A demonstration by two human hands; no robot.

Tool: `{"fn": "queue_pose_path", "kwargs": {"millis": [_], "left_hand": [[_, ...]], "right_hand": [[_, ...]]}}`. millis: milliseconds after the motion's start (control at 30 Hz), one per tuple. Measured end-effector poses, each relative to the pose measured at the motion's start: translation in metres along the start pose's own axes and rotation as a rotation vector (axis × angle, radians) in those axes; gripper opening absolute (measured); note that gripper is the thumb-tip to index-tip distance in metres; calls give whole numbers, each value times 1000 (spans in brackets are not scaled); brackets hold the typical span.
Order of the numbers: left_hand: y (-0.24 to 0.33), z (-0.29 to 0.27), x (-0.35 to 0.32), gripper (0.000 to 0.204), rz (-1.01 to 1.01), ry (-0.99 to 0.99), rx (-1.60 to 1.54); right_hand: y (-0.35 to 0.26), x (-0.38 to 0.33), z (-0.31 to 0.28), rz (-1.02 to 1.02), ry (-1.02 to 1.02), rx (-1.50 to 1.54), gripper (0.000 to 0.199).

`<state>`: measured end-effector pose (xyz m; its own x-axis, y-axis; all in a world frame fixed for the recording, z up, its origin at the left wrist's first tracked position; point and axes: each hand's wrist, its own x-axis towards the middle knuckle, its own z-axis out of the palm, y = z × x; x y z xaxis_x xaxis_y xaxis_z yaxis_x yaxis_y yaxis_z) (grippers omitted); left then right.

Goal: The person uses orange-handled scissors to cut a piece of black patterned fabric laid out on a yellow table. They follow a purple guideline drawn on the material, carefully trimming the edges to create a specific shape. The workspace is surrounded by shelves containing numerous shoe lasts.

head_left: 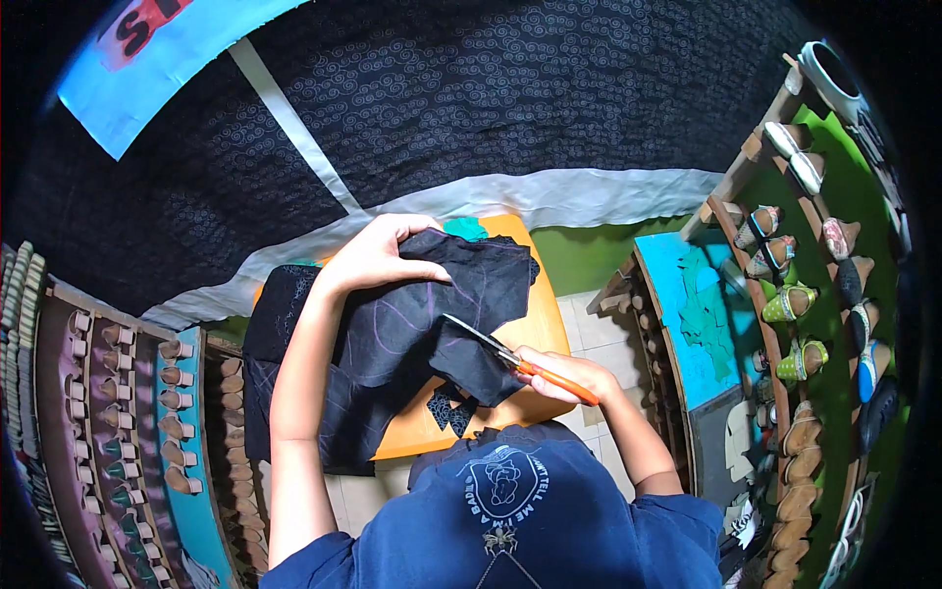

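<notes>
Scissors (518, 361) at limp black cloth (388, 329), mid-frame

Left hand (381, 253) pinches the purple-lined cloth; right hand (586, 372) grips orange handles (561, 381). White lettering (538, 471) arcs across the shirt (579, 525), lower centre.

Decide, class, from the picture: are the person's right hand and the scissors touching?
Touching. The head view shows the right hand gripping the scissors by their orange handles.

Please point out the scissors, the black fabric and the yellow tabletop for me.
Scissors (518, 362), head view: where the blades meet the orange handles.
Black fabric (400, 316), head view: on its purple-marked face.
Yellow tabletop (545, 312), head view: bare surface, right side.
</notes>
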<state>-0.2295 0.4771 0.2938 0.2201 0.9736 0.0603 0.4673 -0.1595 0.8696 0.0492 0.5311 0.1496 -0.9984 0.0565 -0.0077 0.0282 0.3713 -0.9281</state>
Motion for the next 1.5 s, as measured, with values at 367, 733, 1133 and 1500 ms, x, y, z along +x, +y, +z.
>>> {"fn": "queue_pose_path", "kwargs": {"millis": [367, 733, 1133, 1500], "left_hand": [[8, 4, -18, 29, -61, 213, 38], [9, 3, -28, 34, -11, 267, 98], [8, 6, -44, 30, 20, 446, 174], [13, 11, -41, 30, -12, 411, 168]], "right_hand": [[-9, 3, 2, -31, 94, 68, 49], [-11, 8, 8, -37, 111, 176, 42], [-28, 16, 17, -19, 141, 151, 43], [-28, 16, 13, -54, 142, 208, 34]]}}
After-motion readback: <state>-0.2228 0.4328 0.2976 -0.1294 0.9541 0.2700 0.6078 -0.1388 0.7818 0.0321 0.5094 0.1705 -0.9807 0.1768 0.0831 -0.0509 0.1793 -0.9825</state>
